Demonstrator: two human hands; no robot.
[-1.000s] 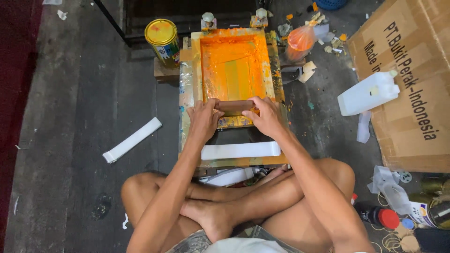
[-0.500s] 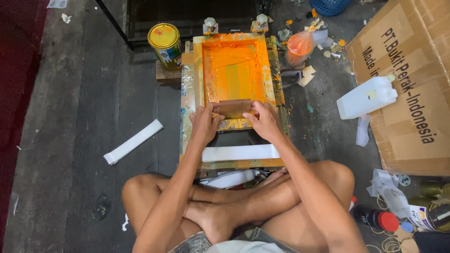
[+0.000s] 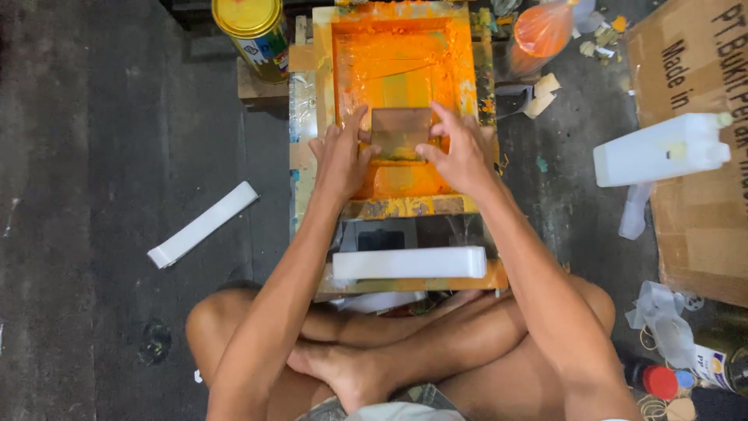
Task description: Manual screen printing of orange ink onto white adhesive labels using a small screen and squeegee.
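Now the squeegee [image 3: 400, 132] sits farther up the screen-printing frame [image 3: 401, 206] than half a second ago, about midway up the orange-inked mesh rather than near its near edge, and both arms reach farther forward. The left hand [image 3: 340, 160] clamps the squeegee's left end and the right hand [image 3: 460, 152] its right end, fingers spread over the wooden handle, thumbs underneath. Orange ink [image 3: 397, 62] coats the mesh inside the frame, thick along the far edge and thinner behind the blade. A white strip [image 3: 409, 263] lies across the near edge of the printing board, just below the frame. On the floor, a yellow-lidded paint can [image 3: 255, 31], lid shut, stands beside the frame's far left corner; a clear plastic bag of orange ink [image 3: 543, 33] sits at the far right corner. A white plastic jug [image 3: 662, 148] lies on its side against a cardboard box [image 3: 701, 93], and another white strip [image 3: 202, 224] lies on the floor to the left.
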